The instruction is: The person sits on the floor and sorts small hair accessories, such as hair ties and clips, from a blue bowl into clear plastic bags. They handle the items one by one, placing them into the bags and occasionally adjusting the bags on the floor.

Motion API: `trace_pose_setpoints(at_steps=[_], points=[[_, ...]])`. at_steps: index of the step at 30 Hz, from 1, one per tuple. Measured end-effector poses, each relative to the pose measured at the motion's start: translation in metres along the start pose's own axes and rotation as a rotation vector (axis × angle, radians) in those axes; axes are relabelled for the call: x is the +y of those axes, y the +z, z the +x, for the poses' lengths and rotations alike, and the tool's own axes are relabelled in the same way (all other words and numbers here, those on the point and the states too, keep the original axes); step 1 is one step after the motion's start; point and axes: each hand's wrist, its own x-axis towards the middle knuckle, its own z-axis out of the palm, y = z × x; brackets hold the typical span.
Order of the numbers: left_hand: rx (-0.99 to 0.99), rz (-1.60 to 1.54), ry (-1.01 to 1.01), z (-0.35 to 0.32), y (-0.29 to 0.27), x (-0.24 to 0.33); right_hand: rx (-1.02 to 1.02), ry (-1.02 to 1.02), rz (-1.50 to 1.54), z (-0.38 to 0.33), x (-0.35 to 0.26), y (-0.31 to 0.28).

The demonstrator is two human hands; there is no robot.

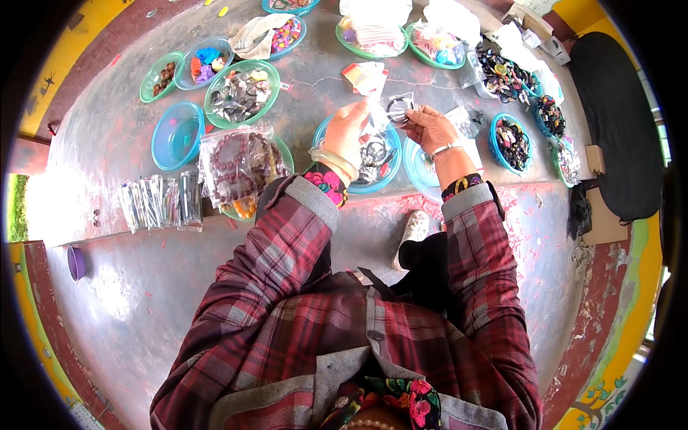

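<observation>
My left hand (347, 129) and my right hand (428, 126) are raised together over the grey table (107, 143). Between them they hold a small clear plastic bag (398, 109) with a dark ring-shaped piece inside. The left fingers pinch the bag's left edge, the right fingers grip its right side. A pale bangle sits on my left wrist, a thin silver one on my right. Directly below the hands are a blue bowl (373, 188) of dark metal pieces and a second blue bowl (418, 166).
Green and blue bowls of beads, buttons and trinkets ring the table: an empty blue one (177, 135), a green one with dark pieces (241, 92). A bag of brown beads (238, 166) and clear packets (159, 202) lie left. A white shoe (413, 231) shows below.
</observation>
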Motion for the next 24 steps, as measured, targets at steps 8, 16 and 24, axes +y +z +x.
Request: trace_pose_setpoints(at_steps=[8, 16, 24], points=[[-0.146, -0.094, -0.106, 0.0, 0.004, -0.007, -0.134, 0.003, -0.174, -0.025, -0.003, 0.018], [-0.078, -0.018, 0.065, 0.0, 0.009, -0.009, -0.096, -0.02, -0.224, -0.032, -0.011, 0.013], [0.071, 0.317, 0.407, 0.006, 0.011, -0.002, -0.063, -0.084, -0.517, -0.037, -0.017, 0.007]])
